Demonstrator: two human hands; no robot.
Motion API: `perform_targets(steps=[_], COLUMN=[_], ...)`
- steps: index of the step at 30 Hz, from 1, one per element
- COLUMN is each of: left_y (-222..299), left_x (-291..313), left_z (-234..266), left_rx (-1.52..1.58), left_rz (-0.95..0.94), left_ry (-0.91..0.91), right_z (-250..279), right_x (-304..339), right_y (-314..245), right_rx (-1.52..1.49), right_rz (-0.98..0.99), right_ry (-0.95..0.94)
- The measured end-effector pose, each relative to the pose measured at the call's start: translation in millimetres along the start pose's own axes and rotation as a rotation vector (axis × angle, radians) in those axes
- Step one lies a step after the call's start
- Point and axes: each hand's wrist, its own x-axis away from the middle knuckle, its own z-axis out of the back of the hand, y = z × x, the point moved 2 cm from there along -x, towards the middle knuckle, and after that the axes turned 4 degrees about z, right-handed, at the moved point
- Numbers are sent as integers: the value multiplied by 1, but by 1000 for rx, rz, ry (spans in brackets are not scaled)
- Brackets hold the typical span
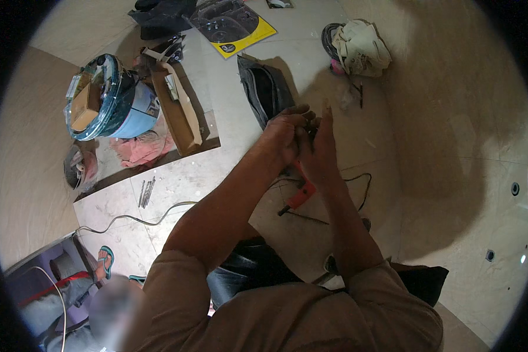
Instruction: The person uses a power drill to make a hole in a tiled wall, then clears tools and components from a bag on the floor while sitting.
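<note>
My left hand (284, 135) and my right hand (318, 149) meet in front of me, fingers curled together around something small and dark that I cannot make out. One finger of the right hand sticks up straight. Just below them shows a red power tool (303, 195) with a black cord; its upper part is hidden by the hands, and whether they touch it I cannot tell. Beyond the left hand, a black zip pouch (266, 88) lies gaping on the tiled floor.
At left stand a blue bucket (136, 114) loaded with boxes and an open cardboard box (179, 114). Several metal drill bits (147, 192) lie near a cable (132, 218). Further off are yellow-edged packaging (249, 40) and a pale cloth bundle (364, 50). Another person's sandalled foot (104, 262) is lower left.
</note>
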Motion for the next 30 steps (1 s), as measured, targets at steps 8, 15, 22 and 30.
perform_targets(steps=[8, 15, 22, 30], left_y=[-8, 21, 63, 73], left_x=[-32, -35, -11, -6], left_z=[24, 34, 42, 56], left_rx=[-315, -201, -137, -173], left_rz=[-159, -72, -211, -263], left_ry=[-42, 427, 593, 652], right_z=[-4, -33, -92, -115], right_x=[1, -40, -140, -131], right_y=[23, 88, 88, 102], right_rx=[-181, -538, -251, 599], right_rz=[148, -555, -381, -181], right_ry=[-32, 86, 10, -46])
